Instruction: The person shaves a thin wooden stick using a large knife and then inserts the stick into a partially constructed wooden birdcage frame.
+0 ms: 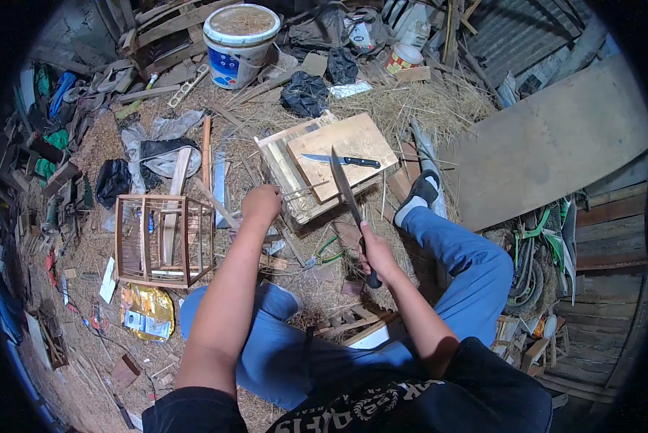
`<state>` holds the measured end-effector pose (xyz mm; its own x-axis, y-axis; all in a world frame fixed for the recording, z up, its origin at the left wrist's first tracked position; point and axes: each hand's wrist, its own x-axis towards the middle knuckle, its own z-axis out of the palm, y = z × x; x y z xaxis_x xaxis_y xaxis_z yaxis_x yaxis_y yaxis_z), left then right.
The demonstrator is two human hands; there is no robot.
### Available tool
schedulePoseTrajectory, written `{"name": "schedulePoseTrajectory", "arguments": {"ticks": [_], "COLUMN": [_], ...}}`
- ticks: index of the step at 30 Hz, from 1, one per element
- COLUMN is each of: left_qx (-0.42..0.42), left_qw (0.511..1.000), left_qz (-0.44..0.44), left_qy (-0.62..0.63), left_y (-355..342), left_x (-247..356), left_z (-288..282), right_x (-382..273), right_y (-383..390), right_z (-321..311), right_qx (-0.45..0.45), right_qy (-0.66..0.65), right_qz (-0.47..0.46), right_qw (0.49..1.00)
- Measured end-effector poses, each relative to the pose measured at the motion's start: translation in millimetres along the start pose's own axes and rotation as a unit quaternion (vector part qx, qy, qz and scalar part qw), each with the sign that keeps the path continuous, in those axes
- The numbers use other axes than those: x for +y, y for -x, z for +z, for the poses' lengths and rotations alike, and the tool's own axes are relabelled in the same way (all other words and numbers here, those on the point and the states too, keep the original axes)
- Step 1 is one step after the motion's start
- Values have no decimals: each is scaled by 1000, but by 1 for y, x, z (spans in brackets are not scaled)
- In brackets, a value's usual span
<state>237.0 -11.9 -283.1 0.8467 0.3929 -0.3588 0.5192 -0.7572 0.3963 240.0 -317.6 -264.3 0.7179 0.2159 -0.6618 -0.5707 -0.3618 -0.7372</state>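
Note:
My right hand [379, 252] is closed round the dark handle of a machete [347, 191], whose long blade points up and away over the edge of a board. My left hand [261, 204] is closed on a thin wooden stick [306, 190] that reaches right, over the near corner of the wooden box [275, 162]. On top of that box lies a pale wooden board [353, 133]. A kitchen knife [340, 159] with a black handle rests flat on the board. The machete's blade passes close to the knife and the stick; whether it touches either I cannot tell.
Left of my arm stands a small wooden cage frame [147, 242]. Green-handled pliers [325, 254] lie below the box. A white bucket [242, 43] stands at the back, a large plywood sheet [548, 137] leans at the right, and a gold foil bag [149, 312] lies left.

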Motion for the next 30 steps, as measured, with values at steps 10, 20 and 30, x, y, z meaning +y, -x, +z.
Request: {"name": "schedulePoseTrajectory", "arguments": {"ticks": [10, 20, 30], "left_qx": [23, 11, -110], "left_qw": [1000, 1000, 849], "left_qz": [7, 19, 92], "left_qy": [-7, 3, 509], "left_y": [-3, -6, 38], "left_x": [-1, 5, 98], "left_z": [1, 2, -61], "right_x": [17, 25, -94], "right_y": [-14, -20, 1], "right_z": [4, 0, -48], "right_qx": [121, 52, 54], "right_qy": [118, 13, 138], "right_qz": [-236, -84, -298], "right_qw": [957, 995, 943]}}
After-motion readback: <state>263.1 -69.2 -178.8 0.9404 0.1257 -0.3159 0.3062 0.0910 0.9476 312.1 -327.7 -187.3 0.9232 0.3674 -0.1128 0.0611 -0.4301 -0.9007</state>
